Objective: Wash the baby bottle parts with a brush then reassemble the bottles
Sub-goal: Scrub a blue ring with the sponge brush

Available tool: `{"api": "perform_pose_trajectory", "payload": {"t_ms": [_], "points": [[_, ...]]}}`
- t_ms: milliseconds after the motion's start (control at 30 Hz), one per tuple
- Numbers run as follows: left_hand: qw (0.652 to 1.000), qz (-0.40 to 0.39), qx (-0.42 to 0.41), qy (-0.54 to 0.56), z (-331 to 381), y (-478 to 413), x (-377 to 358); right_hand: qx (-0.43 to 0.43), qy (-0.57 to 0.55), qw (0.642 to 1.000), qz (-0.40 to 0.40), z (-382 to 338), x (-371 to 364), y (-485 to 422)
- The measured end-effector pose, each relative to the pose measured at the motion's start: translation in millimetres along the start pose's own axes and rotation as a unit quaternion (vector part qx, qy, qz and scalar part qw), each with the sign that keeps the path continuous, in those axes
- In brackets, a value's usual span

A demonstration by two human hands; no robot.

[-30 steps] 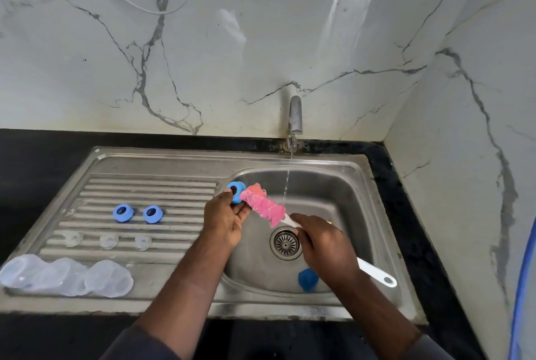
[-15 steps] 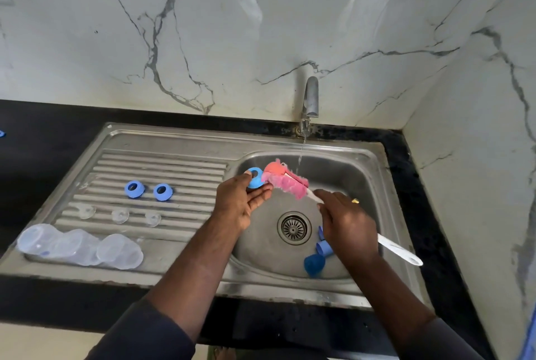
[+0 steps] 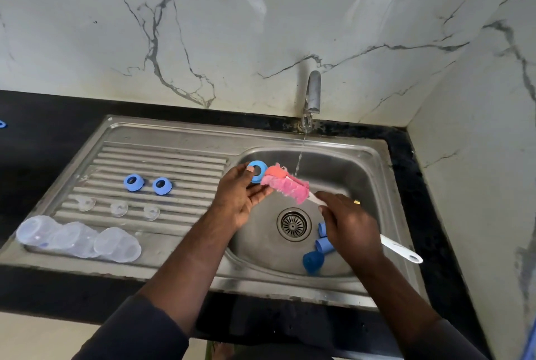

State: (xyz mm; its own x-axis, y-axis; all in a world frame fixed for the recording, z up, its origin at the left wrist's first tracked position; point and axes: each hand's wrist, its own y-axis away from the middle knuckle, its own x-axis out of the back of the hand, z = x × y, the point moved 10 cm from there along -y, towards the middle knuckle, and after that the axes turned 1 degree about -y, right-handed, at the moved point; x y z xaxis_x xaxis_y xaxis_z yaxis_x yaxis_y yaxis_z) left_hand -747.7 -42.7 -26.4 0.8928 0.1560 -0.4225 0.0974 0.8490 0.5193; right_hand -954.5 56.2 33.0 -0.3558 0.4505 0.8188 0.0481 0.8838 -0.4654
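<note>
Baby bottles (image 3: 78, 239), three clear bodies on their sides, lie at the near left of the drainboard of the steel sink (image 3: 174, 133), set in a black table (image 3: 43, 133). Over the basin the left hand (image 3: 242, 200) pinches a blue ring (image 3: 257, 171). The right hand (image 3: 351, 229) grips the white handle of a pink brush (image 3: 287, 188), its head against that ring, beside the thin stream from the tap (image 3: 313, 92). Blue caps (image 3: 313, 262) lie in the basin near the drain. Two more blue rings (image 3: 134, 182) and three clear teats (image 3: 119, 208) sit on the drainboard ribs.
</note>
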Motion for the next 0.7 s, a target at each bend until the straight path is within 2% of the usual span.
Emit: {"api": "perform_pose_trajectory", "payload": {"t_ms": [100,333,533,700], "points": [[0.999,-0.014,-0.028,-0.022,5.0,-3.0,0.4,-0.017,-0.006,1.0,-0.013,7.7,-3.9,-0.1],[0.991,-0.068,-0.029,-0.111,4.2,1.3,-10.0,-0.028,-0.028,0.999,-0.019,15.9,-6.0,-12.0],[0.996,-0.057,-0.015,-0.067,5.6,1.3,-6.4,-0.053,-0.085,0.995,-0.015,14.8,-4.2,-14.0],[0.997,-0.047,-0.034,-0.058,2.1,-3.6,-1.4,-0.096,-0.12,0.986,-0.058,24.8,-14.5,-3.6]]}}
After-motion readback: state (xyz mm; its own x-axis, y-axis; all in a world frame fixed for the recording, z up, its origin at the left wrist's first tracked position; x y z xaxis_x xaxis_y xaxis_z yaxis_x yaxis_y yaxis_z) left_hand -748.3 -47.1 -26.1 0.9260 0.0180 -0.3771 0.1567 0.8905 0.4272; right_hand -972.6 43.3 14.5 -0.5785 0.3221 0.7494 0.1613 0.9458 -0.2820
